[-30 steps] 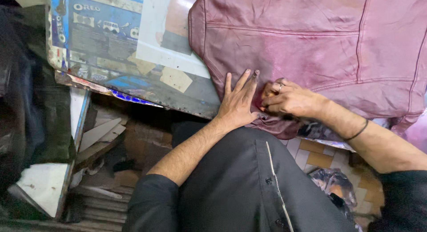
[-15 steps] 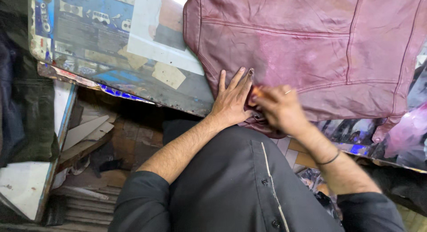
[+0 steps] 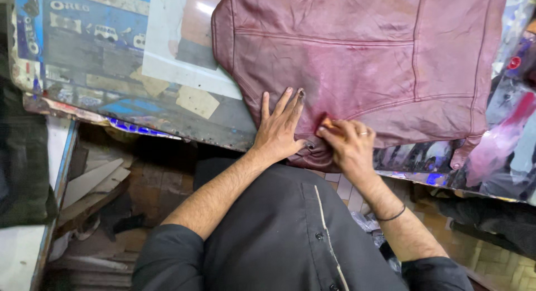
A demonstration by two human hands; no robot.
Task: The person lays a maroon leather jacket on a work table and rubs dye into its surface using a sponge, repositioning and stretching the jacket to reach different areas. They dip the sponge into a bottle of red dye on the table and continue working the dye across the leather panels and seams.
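Observation:
A maroon leather jacket lies spread on a worn table covered with printed sheets. My left hand presses flat on the jacket's lower edge, fingers spread. My right hand, with a ring on one finger, is closed around a small orange pad and holds it against the leather just right of the left hand. The pad is mostly hidden by the fingers. The leather around it looks darker and reddish.
Colourful printed sheets cover the table's right end. Wooden boards and scraps lie on the floor at the left, beside a dark cloth. Tiled floor shows at the lower right. My dark shirt fills the bottom.
My right forearm has swung in from the right to come up from below. The view has shifted, so the jacket sits further left. Both hands stay on the lower hem.

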